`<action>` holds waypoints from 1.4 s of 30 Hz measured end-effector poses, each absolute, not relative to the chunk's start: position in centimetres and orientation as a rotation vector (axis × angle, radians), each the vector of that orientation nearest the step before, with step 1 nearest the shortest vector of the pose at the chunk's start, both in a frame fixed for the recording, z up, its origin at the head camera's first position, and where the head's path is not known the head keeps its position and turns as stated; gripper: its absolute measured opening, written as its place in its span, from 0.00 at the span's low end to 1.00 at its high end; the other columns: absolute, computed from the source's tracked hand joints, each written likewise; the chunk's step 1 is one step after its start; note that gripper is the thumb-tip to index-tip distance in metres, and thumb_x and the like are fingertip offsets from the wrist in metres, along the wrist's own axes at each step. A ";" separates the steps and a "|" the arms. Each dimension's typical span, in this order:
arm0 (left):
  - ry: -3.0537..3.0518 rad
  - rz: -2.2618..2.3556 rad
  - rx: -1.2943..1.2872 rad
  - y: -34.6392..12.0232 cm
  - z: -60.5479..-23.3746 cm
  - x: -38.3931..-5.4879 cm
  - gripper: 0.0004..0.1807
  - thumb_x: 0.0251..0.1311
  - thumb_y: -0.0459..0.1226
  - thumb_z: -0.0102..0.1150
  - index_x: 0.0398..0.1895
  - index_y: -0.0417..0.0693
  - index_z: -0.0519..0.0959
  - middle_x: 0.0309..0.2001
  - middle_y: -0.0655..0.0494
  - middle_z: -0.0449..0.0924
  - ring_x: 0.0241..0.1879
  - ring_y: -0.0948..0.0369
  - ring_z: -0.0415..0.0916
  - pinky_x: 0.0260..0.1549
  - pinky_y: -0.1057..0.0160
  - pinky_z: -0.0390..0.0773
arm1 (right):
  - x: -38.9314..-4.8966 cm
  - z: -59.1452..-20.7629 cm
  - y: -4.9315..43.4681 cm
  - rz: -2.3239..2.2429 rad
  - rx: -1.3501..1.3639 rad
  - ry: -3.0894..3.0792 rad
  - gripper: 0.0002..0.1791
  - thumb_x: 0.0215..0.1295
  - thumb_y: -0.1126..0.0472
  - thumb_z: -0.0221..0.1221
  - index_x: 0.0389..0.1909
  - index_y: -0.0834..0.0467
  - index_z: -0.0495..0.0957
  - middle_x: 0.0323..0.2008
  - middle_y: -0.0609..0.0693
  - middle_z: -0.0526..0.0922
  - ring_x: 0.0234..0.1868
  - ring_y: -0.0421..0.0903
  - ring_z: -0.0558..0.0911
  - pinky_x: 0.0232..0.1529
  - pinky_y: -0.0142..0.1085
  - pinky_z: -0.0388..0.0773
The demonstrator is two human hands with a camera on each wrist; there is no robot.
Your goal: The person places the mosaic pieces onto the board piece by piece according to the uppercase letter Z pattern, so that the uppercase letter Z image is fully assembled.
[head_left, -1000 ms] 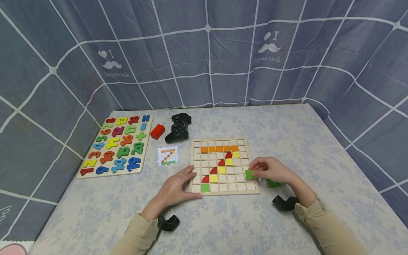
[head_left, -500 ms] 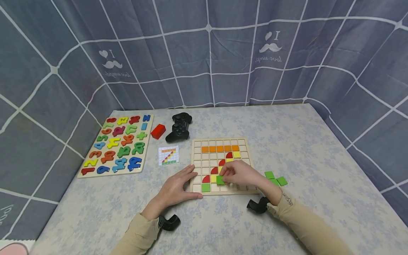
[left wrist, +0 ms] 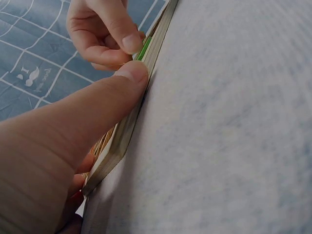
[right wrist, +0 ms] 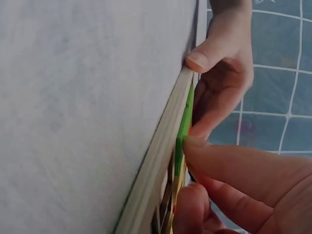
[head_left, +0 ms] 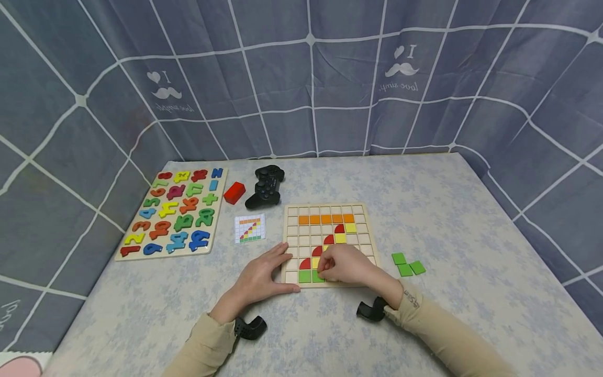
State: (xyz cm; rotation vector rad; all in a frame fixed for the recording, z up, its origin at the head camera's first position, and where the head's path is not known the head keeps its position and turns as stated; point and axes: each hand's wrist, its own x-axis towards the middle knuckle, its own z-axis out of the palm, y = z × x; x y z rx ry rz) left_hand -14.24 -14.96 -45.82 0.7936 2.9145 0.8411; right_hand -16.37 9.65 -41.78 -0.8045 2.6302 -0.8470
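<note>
A wooden grid board [head_left: 293, 211] lies flat, bearing orange, red, yellow and green pieces. My left hand [head_left: 258, 277] steadies its front left corner, thumb along the front edge and fairly straight fingers at the left side. In the bottom row my right hand [head_left: 346, 266] pinches a green square tile [head_left: 316, 276], at the cell right of another green tile [head_left: 304, 276]. The right wrist view shows the right thumb [right wrist: 209, 156] against the green tile's edge. Part of the yellow steps is hidden behind the right hand.
Several loose green tiles [head_left: 405, 270] lie right of the board. To its left is a pattern card [head_left: 250, 229], with a black game controller [head_left: 265, 189] and a red block [head_left: 234, 193] behind. A number puzzle board [head_left: 175, 255] lies at the far left.
My right hand has carried a green tile from the board's right side leftward to the bottom row, then lowered it beside the first green tile. The left hand stays at the corner.
</note>
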 end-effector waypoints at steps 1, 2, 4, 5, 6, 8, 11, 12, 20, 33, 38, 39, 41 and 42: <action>2.915 0.840 0.797 -15.0 -45.8 -14.2 0.45 0.43 0.64 0.64 0.59 0.44 0.75 0.68 0.50 0.62 0.68 0.56 0.56 0.60 0.51 0.65 | -16.4 -41.7 9.8 -0.850 -0.804 2.639 0.04 0.53 0.58 0.68 0.24 0.47 0.82 0.22 0.36 0.76 0.26 0.35 0.74 0.29 0.32 0.72; 2.916 0.839 0.797 -15.0 -45.8 -14.3 0.45 0.43 0.64 0.65 0.59 0.44 0.75 0.68 0.50 0.62 0.68 0.56 0.56 0.60 0.51 0.65 | -16.4 -41.7 10.0 -0.857 -0.799 2.644 0.04 0.52 0.58 0.68 0.25 0.47 0.82 0.22 0.36 0.76 0.25 0.36 0.74 0.28 0.32 0.72; 2.916 0.841 0.797 -15.0 -45.8 -14.3 0.45 0.43 0.64 0.65 0.59 0.44 0.75 0.68 0.50 0.62 0.68 0.56 0.56 0.60 0.51 0.65 | -16.5 -41.6 10.7 -0.891 -0.765 2.633 0.04 0.53 0.57 0.68 0.27 0.48 0.81 0.22 0.36 0.75 0.25 0.37 0.73 0.27 0.33 0.71; 2.915 0.839 0.798 -14.9 -45.8 -14.3 0.45 0.43 0.64 0.65 0.59 0.44 0.75 0.68 0.50 0.62 0.68 0.56 0.56 0.60 0.51 0.65 | -16.6 -41.5 11.2 -0.914 -0.749 2.621 0.04 0.54 0.57 0.67 0.28 0.48 0.81 0.22 0.37 0.75 0.24 0.37 0.73 0.27 0.33 0.71; 2.915 0.837 0.799 -15.0 -45.8 -14.3 0.45 0.43 0.64 0.65 0.59 0.43 0.75 0.68 0.50 0.62 0.68 0.57 0.56 0.60 0.51 0.65 | -16.7 -41.5 11.7 -0.942 -0.739 2.605 0.04 0.54 0.56 0.67 0.29 0.49 0.81 0.23 0.37 0.76 0.24 0.38 0.73 0.27 0.34 0.71; 2.915 0.835 0.798 -15.0 -45.8 -14.3 0.45 0.43 0.64 0.65 0.59 0.43 0.74 0.68 0.50 0.61 0.68 0.57 0.56 0.60 0.51 0.64 | -17.0 -41.3 12.9 -0.995 -0.739 2.565 0.04 0.56 0.57 0.66 0.31 0.50 0.81 0.25 0.39 0.76 0.25 0.39 0.74 0.27 0.34 0.72; 2.911 0.840 0.799 -15.0 -45.8 -14.3 0.45 0.43 0.64 0.65 0.59 0.43 0.74 0.68 0.50 0.61 0.68 0.56 0.56 0.60 0.51 0.64 | -17.4 -41.1 14.8 -1.041 -0.745 2.539 0.06 0.57 0.55 0.65 0.34 0.52 0.81 0.27 0.41 0.78 0.27 0.40 0.76 0.29 0.34 0.74; 2.910 0.843 0.798 -15.0 -45.8 -14.3 0.45 0.42 0.64 0.65 0.59 0.43 0.74 0.68 0.50 0.61 0.68 0.56 0.56 0.60 0.51 0.64 | -17.5 -41.0 15.5 -1.052 -0.735 2.540 0.07 0.57 0.55 0.65 0.35 0.52 0.81 0.28 0.41 0.78 0.27 0.40 0.76 0.29 0.35 0.74; 2.912 0.830 0.787 -15.0 -45.7 -14.2 0.45 0.42 0.64 0.65 0.60 0.44 0.74 0.68 0.50 0.61 0.68 0.56 0.56 0.60 0.51 0.65 | -17.9 -40.5 20.1 -1.106 -0.643 2.591 0.14 0.58 0.54 0.65 0.40 0.58 0.80 0.28 0.44 0.77 0.26 0.42 0.75 0.27 0.35 0.73; 2.912 0.830 0.805 -15.0 -45.7 -14.3 0.45 0.42 0.64 0.65 0.59 0.43 0.75 0.68 0.49 0.62 0.68 0.55 0.56 0.60 0.51 0.65 | -18.3 -41.6 24.6 -1.316 -0.589 2.479 0.17 0.59 0.58 0.64 0.45 0.64 0.78 0.34 0.52 0.80 0.32 0.51 0.79 0.29 0.35 0.76; 2.916 0.828 0.803 -15.1 -45.8 -14.3 0.45 0.42 0.64 0.65 0.59 0.43 0.75 0.68 0.49 0.62 0.68 0.56 0.56 0.60 0.51 0.65 | -18.5 -42.3 25.3 -1.363 -0.567 2.470 0.18 0.59 0.58 0.64 0.46 0.64 0.77 0.35 0.53 0.81 0.33 0.48 0.80 0.30 0.37 0.76; 2.915 0.830 0.803 -15.1 -45.8 -14.3 0.45 0.42 0.64 0.65 0.59 0.43 0.74 0.68 0.49 0.61 0.68 0.56 0.56 0.60 0.51 0.64 | -18.6 -42.5 25.4 -1.367 -0.569 2.468 0.18 0.59 0.58 0.64 0.47 0.64 0.77 0.35 0.53 0.81 0.33 0.47 0.80 0.30 0.37 0.76; 2.914 0.830 0.802 -15.1 -45.8 -14.3 0.45 0.42 0.64 0.65 0.59 0.43 0.74 0.68 0.49 0.61 0.68 0.56 0.56 0.60 0.51 0.64 | -18.7 -42.9 25.7 -1.371 -0.576 2.459 0.17 0.59 0.60 0.64 0.46 0.64 0.77 0.36 0.54 0.81 0.33 0.47 0.80 0.30 0.36 0.77; 2.915 0.831 0.802 -15.1 -45.8 -14.3 0.45 0.42 0.64 0.65 0.59 0.43 0.74 0.68 0.49 0.61 0.68 0.56 0.56 0.60 0.51 0.64 | -18.8 -43.0 25.8 -1.369 -0.581 2.455 0.17 0.59 0.60 0.64 0.46 0.64 0.77 0.36 0.54 0.81 0.33 0.47 0.80 0.30 0.36 0.77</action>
